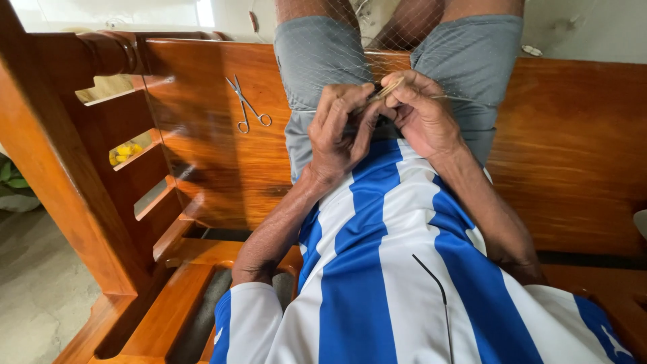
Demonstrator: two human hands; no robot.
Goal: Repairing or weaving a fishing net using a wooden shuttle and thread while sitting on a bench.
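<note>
Netting (323, 50), fine and nearly clear, lies draped over the person's grey shorts (465, 61) and lap, and its mesh runs up between the two hands at the waist. The right hand (421, 111) pinches a slim pale netting needle (384, 91) between thumb and forefinger, the tool slanting up toward the right; the other fingers curl loosely beneath. The left hand (337, 131) sits just beside it, touching it at the fingertips, its fingers closed on the mesh close to the needle's lower end (exactly which strand it grips is too fine to tell). Both forearms rest on a blue and white striped shirt (384, 256).

The person sits on a polished wooden bench (566, 148) of reddish-brown colour. A pair of small metal scissors (246, 104) lies flat on the seat to the left of the thighs, blades apart, well clear of both hands. Further left stands the bench's slatted armrest (135, 155), and something yellow (125, 152) shows through one gap.
</note>
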